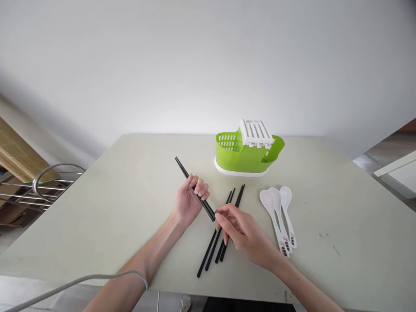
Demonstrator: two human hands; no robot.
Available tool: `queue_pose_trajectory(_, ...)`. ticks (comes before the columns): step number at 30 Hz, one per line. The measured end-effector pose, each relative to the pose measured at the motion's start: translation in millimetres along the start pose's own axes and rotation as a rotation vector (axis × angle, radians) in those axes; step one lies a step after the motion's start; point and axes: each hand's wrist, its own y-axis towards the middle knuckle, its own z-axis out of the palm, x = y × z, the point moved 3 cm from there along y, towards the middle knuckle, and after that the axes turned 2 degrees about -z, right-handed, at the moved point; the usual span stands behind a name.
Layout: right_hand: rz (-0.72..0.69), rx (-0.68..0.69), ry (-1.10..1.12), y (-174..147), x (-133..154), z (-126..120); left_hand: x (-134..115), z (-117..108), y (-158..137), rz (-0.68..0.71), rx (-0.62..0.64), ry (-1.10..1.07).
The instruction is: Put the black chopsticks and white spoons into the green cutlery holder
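You face a plain pale wall (208, 65), brightest just above the far edge of your grey-green worktop (97, 208), with a metal wire rack (35, 185) and a tan board (19, 149) at your left and grey floor (386, 147) and a white panel (398, 164) at your right.

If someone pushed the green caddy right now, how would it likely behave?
The green caddy probably feels light for its size, given its thin-walled, perforated build. It would likely slide rather than tip, standing on a broad white base.
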Motion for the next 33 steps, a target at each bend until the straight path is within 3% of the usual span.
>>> queue_pose_trajectory(3, -0.003, 0.108, 0.043, 4, 1, 6, -1, -5, 4, -0.016, -0.063, -0.252)
queue_pose_trajectory(6, -0.032, 0.103, 0.018, 8, 1, 9, -1, -7, 5, -0.052, -0.054, -0.437)
queue_pose_trajectory(14, 0.040, 0.103, 0.180, 22, -3, 20, 2, -6, 4, -0.057, -0.023, -0.490)
queue_pose_trajectory(19, 0.129, 0.149, 0.270, 21, -4, 18, 4, -3, 2, -0.054, -0.001, -0.383)
queue_pose_trajectory(27, 0.164, 0.106, 0.231, -14, -9, -17, 4, -12, 8, -0.020, -0.012, 0.002)
queue_pose_trajectory(33, 0.231, 0.087, 0.096, -42, -12, -41, 14, -5, 3, -0.162, 0.167, 0.224)
